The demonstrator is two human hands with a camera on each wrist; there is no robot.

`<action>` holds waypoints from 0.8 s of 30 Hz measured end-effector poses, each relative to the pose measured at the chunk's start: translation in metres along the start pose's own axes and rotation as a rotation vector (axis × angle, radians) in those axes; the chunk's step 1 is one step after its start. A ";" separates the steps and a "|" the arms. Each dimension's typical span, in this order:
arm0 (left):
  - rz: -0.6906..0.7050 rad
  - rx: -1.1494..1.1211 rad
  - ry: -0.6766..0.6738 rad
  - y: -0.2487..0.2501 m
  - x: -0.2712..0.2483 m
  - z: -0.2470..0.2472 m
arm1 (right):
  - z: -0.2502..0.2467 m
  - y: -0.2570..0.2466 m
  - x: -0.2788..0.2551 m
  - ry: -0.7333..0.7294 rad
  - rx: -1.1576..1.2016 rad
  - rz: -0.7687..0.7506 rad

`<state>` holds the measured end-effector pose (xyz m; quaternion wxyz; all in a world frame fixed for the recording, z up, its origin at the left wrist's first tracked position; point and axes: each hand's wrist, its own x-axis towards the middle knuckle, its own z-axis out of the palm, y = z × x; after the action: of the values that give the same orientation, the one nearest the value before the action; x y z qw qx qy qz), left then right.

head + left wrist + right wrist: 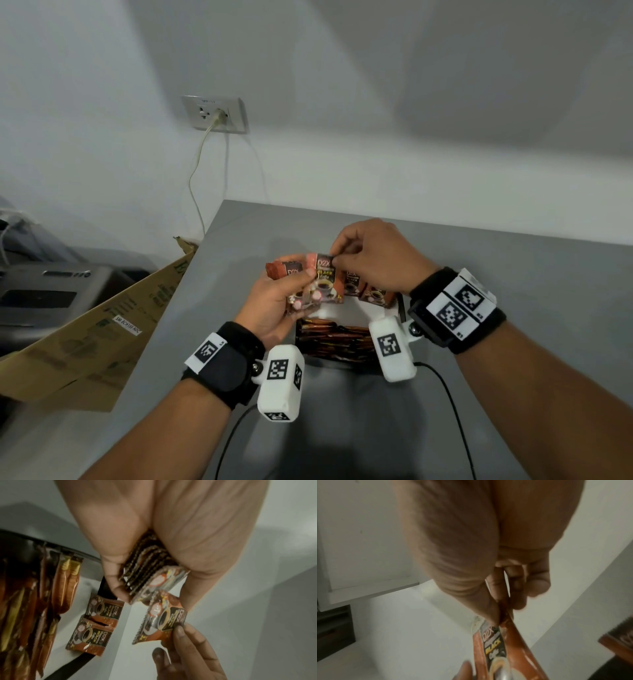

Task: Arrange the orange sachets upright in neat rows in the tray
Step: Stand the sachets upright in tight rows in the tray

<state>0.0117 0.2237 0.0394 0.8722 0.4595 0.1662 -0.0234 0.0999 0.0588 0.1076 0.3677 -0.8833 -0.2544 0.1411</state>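
Note:
My left hand (296, 289) grips a stack of orange sachets (145, 569), held just above the tray's (342, 311) left side. Between thumb and finger, my right hand (337, 259) pinches the top corner of the front sachet (324, 279), which still lies against the stack. The right wrist view shows that pinch (502, 614) on the sachet (491, 649). Two sachets (96, 623) stand upright at the tray's far end. Closer to me, a packed row of sachets (334, 339) stands on edge. The tray's dark rim (82, 553) shows in the left wrist view.
The tray rests on a grey table (513, 274) against a white wall. A cardboard box (102, 335) leans at the table's left edge, with a grey machine (44, 294) behind it. Black cables (452, 411) run over the near table. A wall socket (215, 114) holds a plug.

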 end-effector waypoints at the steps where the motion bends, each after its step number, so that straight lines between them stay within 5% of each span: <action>1: 0.012 -0.004 0.046 0.001 0.001 -0.005 | -0.003 0.002 0.004 0.038 -0.026 0.011; 6: 0.046 0.016 0.245 0.002 0.006 -0.031 | 0.007 0.022 0.028 0.057 -0.212 0.048; 24: -0.028 0.065 0.264 -0.002 0.002 -0.043 | 0.054 0.047 0.058 -0.158 -0.425 0.117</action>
<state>0.0020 0.2580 0.0146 0.8270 0.4841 0.2852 0.0198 0.1404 0.0941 0.0328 0.1436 -0.9403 -0.2547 0.1740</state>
